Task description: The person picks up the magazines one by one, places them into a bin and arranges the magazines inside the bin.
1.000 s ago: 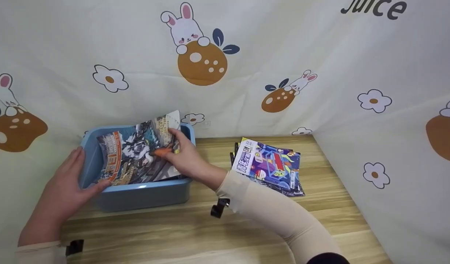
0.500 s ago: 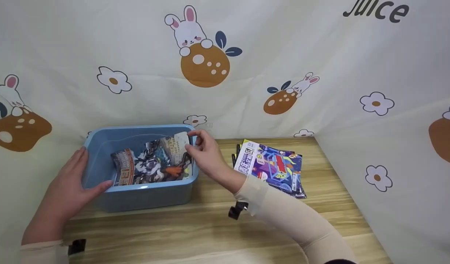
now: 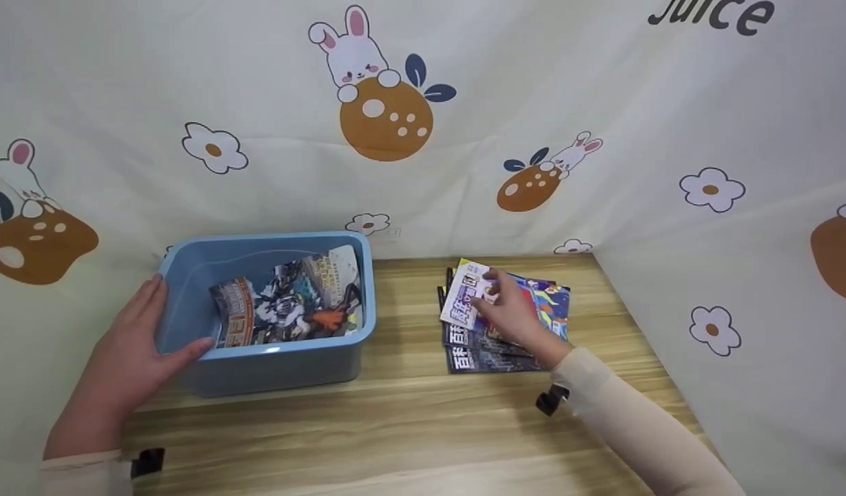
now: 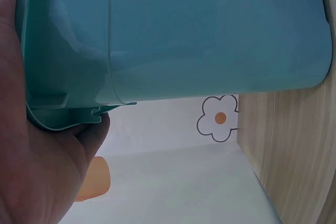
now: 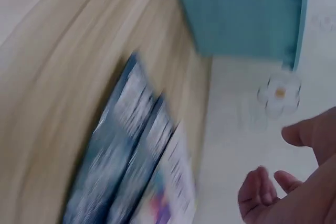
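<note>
My left hand (image 3: 116,358) grips the left front corner of a blue plastic bin (image 3: 278,375), thumb along the front rim. In the left wrist view the palm wraps the rim of the bin (image 4: 184,40). Inside the bin lies a magazine (image 3: 285,313) with a robot-like figure on its cover, slightly bent. My right hand (image 3: 519,317) hovers over a fanned stack of magazines on the right, fingers parted around nothing. The top magazine (image 3: 459,303) is white and purple; darker magazines (image 3: 464,359) stick out below it. The right wrist view shows the fingers apart from the stack.
The wooden tabletop (image 3: 409,413) carries the bin and the stack, with a strip of wood between them. A pale cloth (image 3: 271,193) printed with rabbits and flowers hangs behind and at both sides. Black clips (image 3: 552,399) sit at the sleeves.
The right hand let go of the robot-cover magazine, now lower in the bin, and moved right to above the stack. The left hand stays on the bin.
</note>
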`<state>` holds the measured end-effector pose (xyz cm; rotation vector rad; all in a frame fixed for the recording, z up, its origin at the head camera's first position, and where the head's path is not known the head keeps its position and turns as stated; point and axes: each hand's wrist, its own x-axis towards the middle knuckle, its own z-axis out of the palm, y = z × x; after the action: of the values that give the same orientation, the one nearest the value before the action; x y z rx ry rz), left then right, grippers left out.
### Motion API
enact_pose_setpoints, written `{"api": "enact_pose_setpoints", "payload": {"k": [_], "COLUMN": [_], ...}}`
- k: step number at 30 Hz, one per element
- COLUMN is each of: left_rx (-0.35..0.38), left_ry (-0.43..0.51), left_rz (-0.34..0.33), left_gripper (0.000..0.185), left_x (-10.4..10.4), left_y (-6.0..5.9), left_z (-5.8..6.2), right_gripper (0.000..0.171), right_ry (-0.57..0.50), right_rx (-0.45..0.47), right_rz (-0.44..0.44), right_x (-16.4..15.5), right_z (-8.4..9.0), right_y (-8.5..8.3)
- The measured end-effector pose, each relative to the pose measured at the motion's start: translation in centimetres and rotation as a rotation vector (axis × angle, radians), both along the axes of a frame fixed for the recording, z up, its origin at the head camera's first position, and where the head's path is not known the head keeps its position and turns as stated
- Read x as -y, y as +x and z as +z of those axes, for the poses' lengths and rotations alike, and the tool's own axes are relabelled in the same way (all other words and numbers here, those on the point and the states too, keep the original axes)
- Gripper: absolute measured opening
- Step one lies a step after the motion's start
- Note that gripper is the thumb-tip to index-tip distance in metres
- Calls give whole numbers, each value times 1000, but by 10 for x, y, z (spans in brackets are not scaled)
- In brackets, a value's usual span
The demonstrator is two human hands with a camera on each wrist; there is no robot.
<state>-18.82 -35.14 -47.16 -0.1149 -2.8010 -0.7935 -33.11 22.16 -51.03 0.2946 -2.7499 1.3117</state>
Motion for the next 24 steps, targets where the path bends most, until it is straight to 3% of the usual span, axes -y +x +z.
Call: {"api": "enact_pose_setpoints", "payload": {"k": [5, 11, 16, 24], "left_rx": [0, -1, -8, 4], "left_ry": [-4, -9, -16, -10], "left_rz": [5, 6, 2, 6], "left_gripper": [123, 123, 123, 123], "left_x": [-1, 0, 1, 2], "left_y": [1, 2, 4, 1], "left_z": [1, 2, 0, -1], "right_gripper": [84, 114, 121, 123], "right_ry": [206, 298, 230, 58], "right_rx": [71, 253, 341, 450], "right_rz": [-143, -245, -224, -205], "right_x": [-70, -119, -130, -134], "right_z": [-19, -33, -41, -41], "right_y": [1, 11, 11, -3]}}
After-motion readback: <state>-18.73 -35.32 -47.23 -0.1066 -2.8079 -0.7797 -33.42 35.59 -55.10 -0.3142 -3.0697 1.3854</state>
